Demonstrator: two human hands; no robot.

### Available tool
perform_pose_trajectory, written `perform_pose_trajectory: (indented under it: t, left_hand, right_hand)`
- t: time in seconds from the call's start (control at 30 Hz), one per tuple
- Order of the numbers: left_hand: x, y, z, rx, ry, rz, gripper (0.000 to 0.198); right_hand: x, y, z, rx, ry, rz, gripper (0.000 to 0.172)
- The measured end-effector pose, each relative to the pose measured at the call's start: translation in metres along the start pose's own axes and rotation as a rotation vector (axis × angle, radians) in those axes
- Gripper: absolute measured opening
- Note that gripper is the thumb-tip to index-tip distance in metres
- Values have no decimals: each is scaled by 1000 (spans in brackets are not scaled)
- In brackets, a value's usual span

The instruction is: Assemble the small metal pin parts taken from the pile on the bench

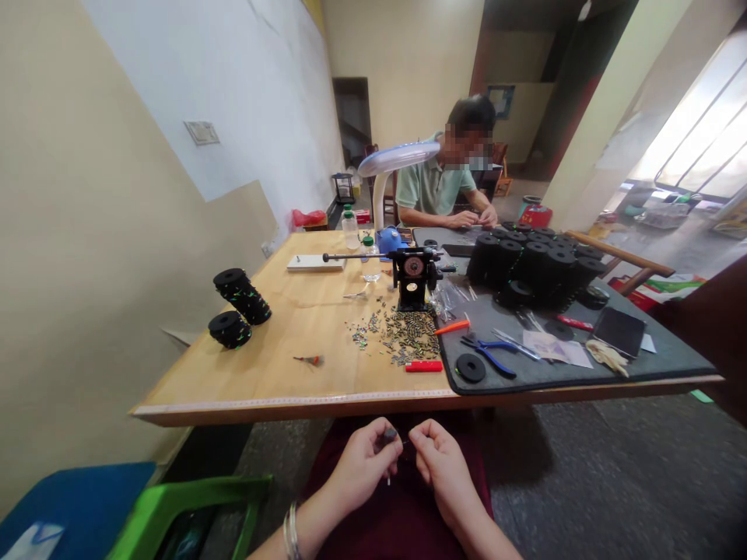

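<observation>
My left hand [366, 465] is held over my lap, just below the table's front edge. Its thumb and fingers pinch a small dark piece [390, 435], too small to name, and a thin pale tip pokes out beneath the fingers. Close beside it, my right hand [442, 467] has thumb and forefinger pressed together; whatever lies between them is too fine to make out. On the table ahead are a scattered pile of small metal fittings [408, 334], a red lighter-like stick [423, 366] and an orange-tipped float-like piece [309, 360].
A black hand-cranked machine [412, 276] with a long rod stands mid-table. Black foam spools [242, 295] are stacked left; more black rolls [534, 260] crowd the grey mat [560, 373], near blue-handled pliers [493, 358]. A co-worker [443, 187] sits opposite, behind a lamp [400, 155].
</observation>
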State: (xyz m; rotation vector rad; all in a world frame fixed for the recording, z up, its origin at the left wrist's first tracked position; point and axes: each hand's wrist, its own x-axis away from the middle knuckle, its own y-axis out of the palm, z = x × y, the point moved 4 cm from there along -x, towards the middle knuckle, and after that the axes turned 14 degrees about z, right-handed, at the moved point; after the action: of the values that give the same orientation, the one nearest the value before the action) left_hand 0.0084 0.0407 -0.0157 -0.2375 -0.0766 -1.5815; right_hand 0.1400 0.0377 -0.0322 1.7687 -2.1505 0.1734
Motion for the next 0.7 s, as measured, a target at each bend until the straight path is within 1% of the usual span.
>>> perform_pose_trajectory:
  t: [0.07,0.17,0.3,0.43,0.53,0.63,0.7]
  left_hand:
    - [0,0,1,62,-34,-17,21]
    - [0,-1,5,128,-58,-6,22]
    - [0,0,5,156,-64,-7,17]
    - [-1,0,2,63,-31,-15,9]
    - [-2,-1,3,-40,42,35,1]
    - [-1,-3,6,-125,120,99,2]
    - [0,-3,4,-162,125,106,6]
  right_hand:
    - [0,0,0,-5,-4,0,44]
    - [0,-1,1,-11,-9,1,46]
    - [0,-1,2,-16,-6,3,46]
    - [1,0,1,-16,-16,-21,45]
    - [2,2,1,-1,-24,-49,45]
    - [2,5,2,27,-18,-103,44]
    - [2,6,2,43,-15,-133,44]
